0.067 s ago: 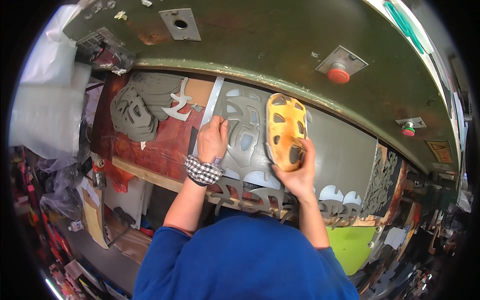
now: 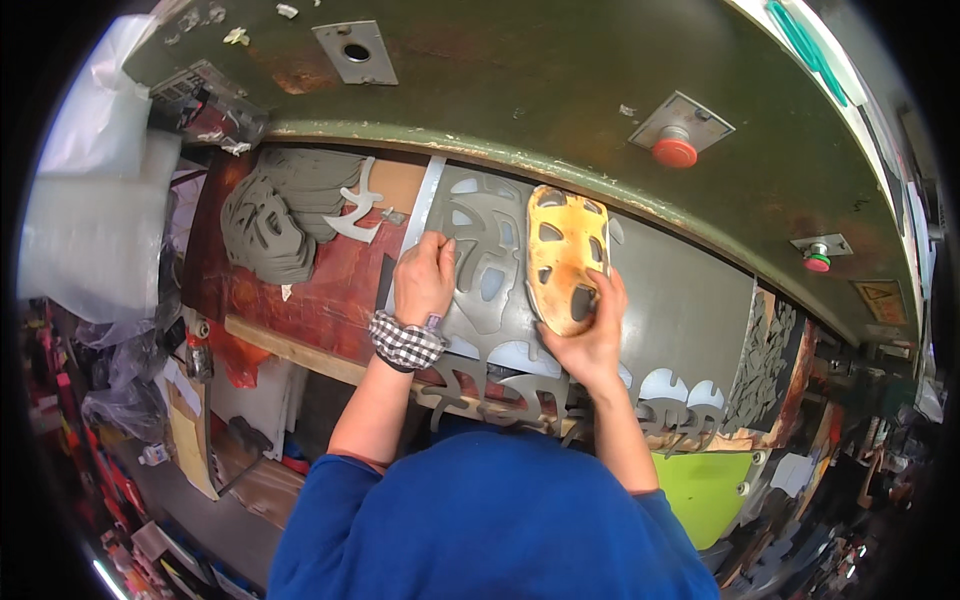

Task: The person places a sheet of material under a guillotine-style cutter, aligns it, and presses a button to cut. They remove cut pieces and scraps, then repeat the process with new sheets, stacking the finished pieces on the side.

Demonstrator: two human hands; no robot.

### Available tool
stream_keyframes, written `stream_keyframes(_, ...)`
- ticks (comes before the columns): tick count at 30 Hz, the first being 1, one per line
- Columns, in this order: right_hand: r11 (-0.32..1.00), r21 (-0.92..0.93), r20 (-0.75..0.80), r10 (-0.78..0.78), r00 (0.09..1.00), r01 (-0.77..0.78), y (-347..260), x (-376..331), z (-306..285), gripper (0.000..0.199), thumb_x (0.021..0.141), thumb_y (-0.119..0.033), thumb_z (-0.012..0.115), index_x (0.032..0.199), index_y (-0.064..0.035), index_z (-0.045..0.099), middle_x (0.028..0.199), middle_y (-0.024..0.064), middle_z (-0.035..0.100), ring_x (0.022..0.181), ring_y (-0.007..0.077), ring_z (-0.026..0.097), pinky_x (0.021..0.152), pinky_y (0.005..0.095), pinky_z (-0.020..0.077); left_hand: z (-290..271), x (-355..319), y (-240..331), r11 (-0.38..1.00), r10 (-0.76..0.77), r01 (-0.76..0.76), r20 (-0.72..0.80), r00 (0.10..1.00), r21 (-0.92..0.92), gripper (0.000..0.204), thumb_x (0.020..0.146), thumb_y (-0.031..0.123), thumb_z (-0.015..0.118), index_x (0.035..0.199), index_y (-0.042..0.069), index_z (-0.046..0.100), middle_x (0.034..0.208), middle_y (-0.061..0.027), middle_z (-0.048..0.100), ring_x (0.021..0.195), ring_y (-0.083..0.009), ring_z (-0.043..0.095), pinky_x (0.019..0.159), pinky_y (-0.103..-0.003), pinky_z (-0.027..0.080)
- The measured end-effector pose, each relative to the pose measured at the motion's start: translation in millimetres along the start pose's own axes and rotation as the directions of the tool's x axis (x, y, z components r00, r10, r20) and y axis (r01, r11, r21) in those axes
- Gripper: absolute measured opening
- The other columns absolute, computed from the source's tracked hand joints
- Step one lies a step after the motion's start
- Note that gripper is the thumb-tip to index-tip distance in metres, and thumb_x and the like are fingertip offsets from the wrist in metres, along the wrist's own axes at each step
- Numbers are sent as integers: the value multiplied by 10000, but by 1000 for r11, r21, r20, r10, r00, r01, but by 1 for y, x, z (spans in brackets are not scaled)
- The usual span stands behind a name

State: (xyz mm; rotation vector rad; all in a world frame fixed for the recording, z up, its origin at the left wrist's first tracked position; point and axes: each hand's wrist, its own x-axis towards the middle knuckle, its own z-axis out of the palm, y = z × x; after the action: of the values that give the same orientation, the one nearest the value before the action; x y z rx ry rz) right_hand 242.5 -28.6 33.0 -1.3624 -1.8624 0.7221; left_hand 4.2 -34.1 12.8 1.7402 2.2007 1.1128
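Note:
A yellow cutting die (image 2: 566, 225), oblong with several openings, is gripped at its near right end by my right hand (image 2: 592, 330). Beneath it lies a grey foam sheet (image 2: 675, 295), with cut-out shapes and pale gaps in its left part. My left hand (image 2: 424, 280), a checked scrunchie round the wrist, is closed at the sheet's left end. What its fingers hold, if anything, is hidden. Just left of the die, a cut grey piece (image 2: 488, 250) sits in the sheet. Grey scrap strips (image 2: 535, 395) hang over the near edge.
Stacked grey cut pieces (image 2: 268, 235) lie on the red board (image 2: 325, 295) at the left. Behind the work stands a green machine beam (image 2: 520, 70) with a red push button (image 2: 674, 150). Small grey scraps (image 2: 762, 365) are piled at the right end.
My right hand has shifted the yellow die slightly to the left and away from me over the sheet. The left hand has stayed in place.

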Motion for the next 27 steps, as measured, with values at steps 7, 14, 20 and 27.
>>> stream_keyframes(7,999,14,74,-31,997,30,10,1,-5,1091,582,-158,854,1466,-45,225,1410,264,299,1326,420,289,1085,484,298,-4,8,4,997,-53,56,48,997,-60,149,932,165,575,957,21,604,683,-172,602,606,-346,603,542,-399,468)
stream_keyframes(14,969,161,-572,247,782,-188,48,1,-118,735,935,-314,552,1490,-23,167,1452,234,327,1319,334,386,1082,451,322,-55,-46,-7,955,-291,293,-38,956,44,170,910,149,566,1050,57,601,798,-193,636,739,-369,611,650,-446,475)
stream_keyframes(20,924,-317,-752,-108,651,-213,51,29,-198,925,958,-488,442,1429,134,-56,1494,372,-9,1430,426,8,1165,469,36,-62,-94,-40,971,30,-29,1,1000,237,241,918,207,576,739,45,577,643,-151,554,645,-342,552,613,-429,400)
stream_keyframes(27,953,-243,-783,-82,616,-182,58,4,-191,959,937,-442,528,1448,91,-85,1516,330,-14,1435,400,45,1159,455,93,-52,-56,-32,970,19,9,-110,994,243,319,931,222,565,665,55,508,617,-142,547,608,-354,543,595,-446,399)
